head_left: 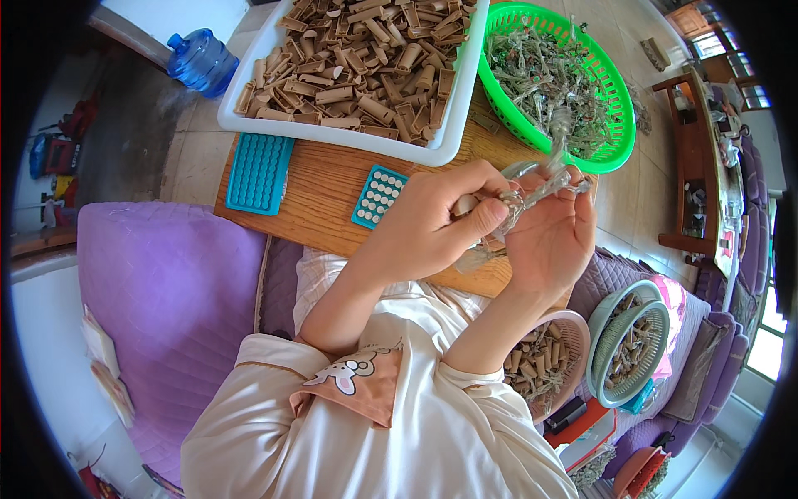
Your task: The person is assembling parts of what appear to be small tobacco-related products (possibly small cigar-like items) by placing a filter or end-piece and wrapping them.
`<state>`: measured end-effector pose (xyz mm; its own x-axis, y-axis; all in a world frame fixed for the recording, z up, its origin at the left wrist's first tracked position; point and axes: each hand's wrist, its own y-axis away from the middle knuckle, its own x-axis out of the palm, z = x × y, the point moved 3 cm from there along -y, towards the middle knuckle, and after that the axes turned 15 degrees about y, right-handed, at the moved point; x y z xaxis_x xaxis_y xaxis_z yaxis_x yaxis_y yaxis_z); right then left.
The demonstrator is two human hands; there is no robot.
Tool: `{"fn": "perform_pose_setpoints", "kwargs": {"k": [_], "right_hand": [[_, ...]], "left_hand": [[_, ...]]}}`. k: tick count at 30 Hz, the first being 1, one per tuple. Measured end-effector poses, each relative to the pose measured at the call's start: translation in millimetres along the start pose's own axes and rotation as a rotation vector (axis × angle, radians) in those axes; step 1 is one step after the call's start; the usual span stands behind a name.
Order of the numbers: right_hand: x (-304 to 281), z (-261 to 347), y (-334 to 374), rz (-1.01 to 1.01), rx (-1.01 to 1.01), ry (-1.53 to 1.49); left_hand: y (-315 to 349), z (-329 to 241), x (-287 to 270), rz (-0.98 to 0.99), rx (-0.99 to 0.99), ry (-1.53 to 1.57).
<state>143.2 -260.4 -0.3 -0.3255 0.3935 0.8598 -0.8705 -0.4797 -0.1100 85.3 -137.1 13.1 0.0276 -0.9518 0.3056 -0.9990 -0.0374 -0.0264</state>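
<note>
Left grip point(442, 214) pinched a wispy, translucent bundle point(534, 196) between thumb and forefinger | right grip point(544, 239) palm-up, fingers bent near the bundle; whether it held any could not be told | bundle was above the wooden surface point(324, 193), near the green basket point(628, 125) | white tray point(332, 143) of brown pieces point(366, 75) stood on surface

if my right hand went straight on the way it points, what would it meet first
Your right hand would probably meet the near rim of the green basket first; depth is unclear, so it might pass above it instead.
</note>
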Motion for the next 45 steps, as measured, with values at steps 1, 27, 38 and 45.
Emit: {"fn": "perform_pose_setpoints", "kwargs": {"k": [1, 27, 38, 45], "right_hand": [[-0.4, 4.3, 3.0, -0.048, -0.041, 0.144], [18.0, 10.6, 28.6, 0.044, -0.008, 0.494], [11.2, 11.2, 23.9, 0.038, 0.024, 0.729], [8.7, 10.7, 20.0, 0.059, -0.011, 0.655]], "left_hand": [[0.8, -1.2, -0.2, 0.000, 0.001, -0.002], [4.3, -9.6, -24.7, 0.152, 0.277, -0.275], [13.1, -19.2, -26.7, 0.003, 0.365, -0.241], [14.5, -20.6, -31.1, 0.023, 0.244, -0.160]]}}
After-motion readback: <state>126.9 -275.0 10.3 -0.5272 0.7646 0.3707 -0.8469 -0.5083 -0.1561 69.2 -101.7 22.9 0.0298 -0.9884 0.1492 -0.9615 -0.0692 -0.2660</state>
